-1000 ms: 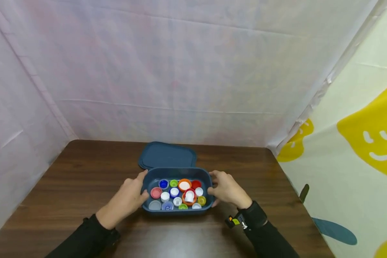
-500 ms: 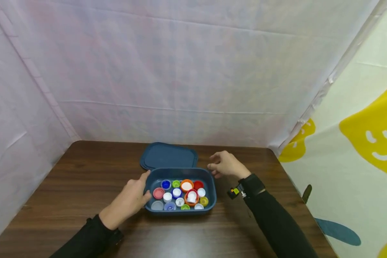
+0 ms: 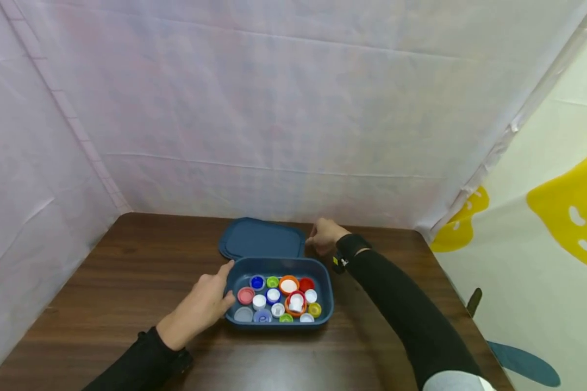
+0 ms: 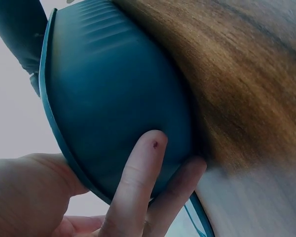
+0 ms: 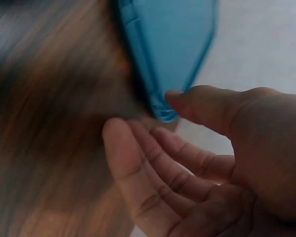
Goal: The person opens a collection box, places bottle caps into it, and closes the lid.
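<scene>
A dark blue plastic box (image 3: 280,326) stands on the table, holding several bottle caps (image 3: 246,296) in red, white, blue, green and orange. My left hand (image 3: 200,304) grips its left end; in the left wrist view the thumb is at the rim and two fingers (image 4: 138,173) lie against the outer wall. Behind the box lies a flat blue lid (image 3: 261,239). My right hand (image 3: 325,236) is at the lid's right end, holding nothing. The right wrist view shows its thumb (image 5: 202,108) overlapping the lid's corner, the other fingers loosely bent below.
The brown wooden table (image 3: 142,271) ends at a pale cloth wall (image 3: 274,108) just behind the lid. Another cloth with yellow shapes (image 3: 574,206) hangs along the right side. Dark wood lies around the box.
My right hand has let go of the box's right end and moved back to the lid's right end. The left hand has stayed on the box.
</scene>
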A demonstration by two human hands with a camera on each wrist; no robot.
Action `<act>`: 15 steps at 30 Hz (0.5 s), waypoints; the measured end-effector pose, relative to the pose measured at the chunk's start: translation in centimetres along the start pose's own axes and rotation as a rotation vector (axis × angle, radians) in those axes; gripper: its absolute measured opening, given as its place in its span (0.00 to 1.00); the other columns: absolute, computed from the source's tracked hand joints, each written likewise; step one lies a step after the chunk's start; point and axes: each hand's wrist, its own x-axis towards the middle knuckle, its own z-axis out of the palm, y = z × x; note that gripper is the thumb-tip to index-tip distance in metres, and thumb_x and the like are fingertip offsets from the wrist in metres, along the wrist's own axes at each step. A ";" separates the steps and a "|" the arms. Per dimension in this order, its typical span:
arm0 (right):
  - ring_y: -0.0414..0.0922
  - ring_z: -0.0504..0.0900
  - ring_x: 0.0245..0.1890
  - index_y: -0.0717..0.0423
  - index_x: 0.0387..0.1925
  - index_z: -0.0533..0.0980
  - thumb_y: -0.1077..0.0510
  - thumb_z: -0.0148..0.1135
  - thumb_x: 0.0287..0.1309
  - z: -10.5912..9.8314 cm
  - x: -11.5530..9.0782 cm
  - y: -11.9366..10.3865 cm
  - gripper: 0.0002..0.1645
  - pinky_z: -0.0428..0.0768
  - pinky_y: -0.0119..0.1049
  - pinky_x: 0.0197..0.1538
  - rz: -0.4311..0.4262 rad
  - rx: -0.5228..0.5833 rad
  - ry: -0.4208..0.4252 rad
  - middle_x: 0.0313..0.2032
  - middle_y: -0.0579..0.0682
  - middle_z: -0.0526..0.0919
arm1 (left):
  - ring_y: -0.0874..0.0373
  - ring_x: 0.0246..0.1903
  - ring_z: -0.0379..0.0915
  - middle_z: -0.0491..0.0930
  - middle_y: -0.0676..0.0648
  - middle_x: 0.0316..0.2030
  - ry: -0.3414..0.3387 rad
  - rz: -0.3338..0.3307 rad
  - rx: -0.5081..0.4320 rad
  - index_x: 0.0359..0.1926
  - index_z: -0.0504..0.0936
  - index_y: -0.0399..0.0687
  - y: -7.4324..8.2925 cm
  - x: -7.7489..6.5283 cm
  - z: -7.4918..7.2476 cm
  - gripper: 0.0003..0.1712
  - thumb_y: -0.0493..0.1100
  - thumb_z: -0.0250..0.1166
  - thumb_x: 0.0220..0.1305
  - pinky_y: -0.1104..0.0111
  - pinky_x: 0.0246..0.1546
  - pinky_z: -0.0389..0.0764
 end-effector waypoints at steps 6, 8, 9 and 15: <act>0.48 0.97 0.30 0.69 0.41 0.92 0.59 0.77 0.77 1.3 1.2 0.5 0.13 0.98 0.39 0.39 0.054 0.034 -0.019 0.35 0.61 0.95 | 0.60 0.21 0.78 0.78 0.46 0.27 0.003 0.016 0.000 0.89 0.61 0.29 0.0 -0.1 0.3 0.45 0.33 0.70 0.79 0.71 0.20 0.79; 0.50 0.97 0.31 0.73 0.45 0.88 0.61 0.76 0.76 1.5 1.5 0.8 0.14 0.99 0.41 0.40 0.079 0.064 -0.014 0.36 0.64 0.93 | 0.60 0.21 0.77 0.77 0.47 0.26 0.012 0.039 0.005 0.89 0.62 0.28 0.1 0.0 0.3 0.45 0.33 0.70 0.79 0.71 0.20 0.78; 0.51 0.98 0.31 0.75 0.49 0.85 0.62 0.75 0.75 1.5 1.7 1.0 0.15 0.99 0.42 0.41 0.091 0.075 -0.010 0.37 0.65 0.92 | 0.60 0.21 0.76 0.76 0.47 0.26 0.014 0.045 0.007 0.89 0.62 0.27 0.1 0.0 0.3 0.45 0.33 0.70 0.79 0.71 0.20 0.78; 0.49 0.97 0.28 0.72 0.58 0.79 0.61 0.74 0.74 1.4 3.0 3.5 0.21 0.98 0.40 0.39 0.130 0.136 0.040 0.36 0.62 0.90 | 0.60 0.22 0.77 0.77 0.46 0.28 -0.003 0.031 0.014 0.89 0.62 0.30 0.6 0.3 0.2 0.45 0.34 0.71 0.80 0.72 0.21 0.81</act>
